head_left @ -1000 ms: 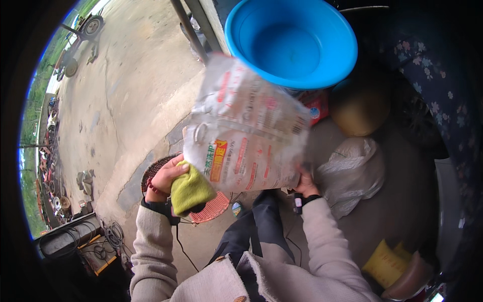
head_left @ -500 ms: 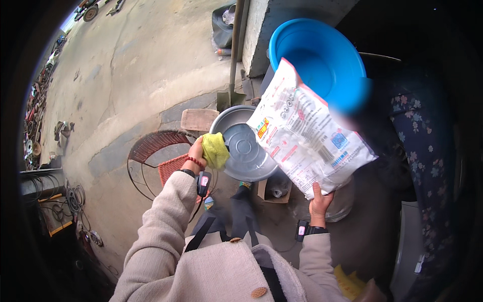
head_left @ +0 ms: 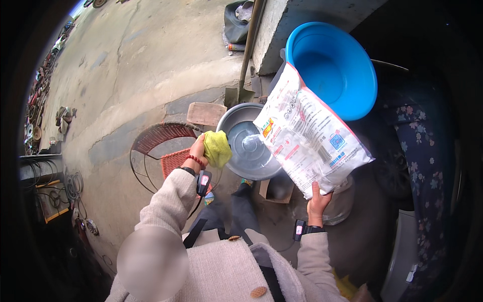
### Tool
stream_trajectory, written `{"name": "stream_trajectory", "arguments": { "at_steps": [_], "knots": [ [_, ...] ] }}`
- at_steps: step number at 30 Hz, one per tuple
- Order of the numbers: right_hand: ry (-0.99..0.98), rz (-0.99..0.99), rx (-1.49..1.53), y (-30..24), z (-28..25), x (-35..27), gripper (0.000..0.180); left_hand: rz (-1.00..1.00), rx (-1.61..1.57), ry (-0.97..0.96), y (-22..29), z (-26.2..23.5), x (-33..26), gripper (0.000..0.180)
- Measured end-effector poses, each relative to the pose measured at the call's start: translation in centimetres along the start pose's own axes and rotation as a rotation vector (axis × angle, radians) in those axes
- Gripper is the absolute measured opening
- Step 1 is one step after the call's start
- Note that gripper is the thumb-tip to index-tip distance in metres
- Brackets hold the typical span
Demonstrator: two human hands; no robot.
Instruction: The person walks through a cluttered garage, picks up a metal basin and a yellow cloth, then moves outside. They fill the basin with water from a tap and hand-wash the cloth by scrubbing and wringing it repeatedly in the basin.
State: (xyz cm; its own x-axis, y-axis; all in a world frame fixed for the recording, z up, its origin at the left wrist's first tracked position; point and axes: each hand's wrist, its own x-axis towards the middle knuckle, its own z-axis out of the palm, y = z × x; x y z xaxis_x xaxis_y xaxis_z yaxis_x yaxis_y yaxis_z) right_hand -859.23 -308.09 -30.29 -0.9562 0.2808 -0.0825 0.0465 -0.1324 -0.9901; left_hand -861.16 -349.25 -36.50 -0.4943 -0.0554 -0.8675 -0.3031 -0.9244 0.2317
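A folded yellow-green cloth [head_left: 217, 149] is gripped in my left hand [head_left: 197, 152], at the left rim of the grey basin [head_left: 236, 166]. The basin stands in front of me, and a whitish patch shows on its inside. My right hand [head_left: 319, 203] grips the near end of a large white printed plastic bag [head_left: 312, 138], thumb on top and the other fingers hidden beneath. The bag slants up and left, its left edge covering the basin's right side. Whether the bag's mouth is open I cannot tell.
Beyond the bag is a big blue tub [head_left: 347, 65]. A red woven chair [head_left: 163, 138] stands left of the basin, near a wooden block [head_left: 207, 114]. A shovel [head_left: 239, 94] leans by the wall. A cardboard box [head_left: 276, 191] lies below the basin.
The view has shifted slightly. The whitish patch in the basin shows larger and nearer its middle. Both hands keep their holds on the cloth and the bag.
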Motion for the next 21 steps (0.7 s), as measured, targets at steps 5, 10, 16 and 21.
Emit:
{"name": "stream_trajectory", "arguments": {
  "at_steps": [5, 10, 16, 21],
  "knots": [
    [0.030, 0.068, 0.129, -0.7, 0.2, 0.0, 0.056, -0.010, -0.033, -0.028, 0.0, -0.5, 0.4, 0.046],
    [0.029, 0.195, 0.323, -0.3, -0.6, 0.1, 0.052, -0.001, -0.006, -0.039, -0.2, -0.9, 1.2, 0.047],
    [0.088, 0.415, 0.510, 3.4, -3.7, 0.6, 0.051, 0.016, 0.034, -0.046, -1.7, -1.0, 3.4, 0.052],
    [0.091, 0.650, 0.595, 6.3, -5.8, 0.4, 0.055, 0.018, 0.015, -0.054, -3.5, -0.5, 5.8, 0.052]
  ]
}}
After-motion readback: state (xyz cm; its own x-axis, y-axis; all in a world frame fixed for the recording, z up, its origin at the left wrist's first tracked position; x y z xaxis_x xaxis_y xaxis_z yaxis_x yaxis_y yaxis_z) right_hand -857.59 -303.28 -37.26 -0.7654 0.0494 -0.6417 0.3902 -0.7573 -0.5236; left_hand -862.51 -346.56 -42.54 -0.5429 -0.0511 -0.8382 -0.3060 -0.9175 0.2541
